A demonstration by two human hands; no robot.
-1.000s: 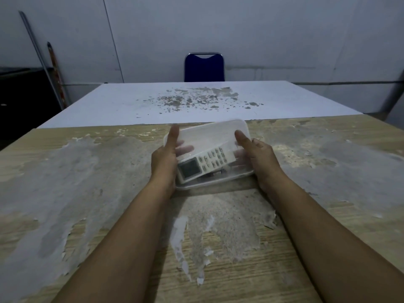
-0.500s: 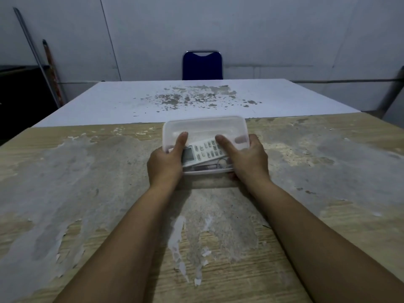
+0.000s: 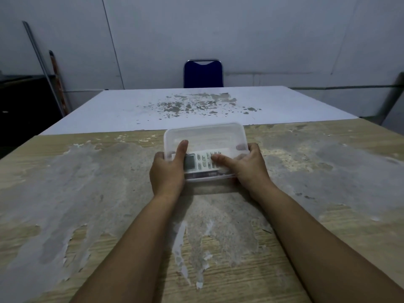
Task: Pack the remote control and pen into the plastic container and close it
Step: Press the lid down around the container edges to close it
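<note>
A clear plastic container (image 3: pixel 205 136) with its lid on sits on the worn wooden table (image 3: pixel 87 193). Through the lid I see the white remote control (image 3: pixel 202 161), screen end to the left. A thin dark shape lies along the near wall below the remote; I cannot tell whether it is the pen. My left hand (image 3: pixel 167 171) grips the container's left end, thumb flat on the lid. My right hand (image 3: pixel 247 167) grips the right end, thumb pressing on the lid over the remote's buttons.
A white table (image 3: pixel 284 106) with a patch of flaked paint butts against the far side of the wooden one. A blue chair (image 3: pixel 203 74) stands behind it. Poles (image 3: pixel 43 68) lean on the wall at far left.
The lid has settled flatter on the container. Both thumbs have moved from the lid's edges onto its top, and my hands have slid in along the near side.
</note>
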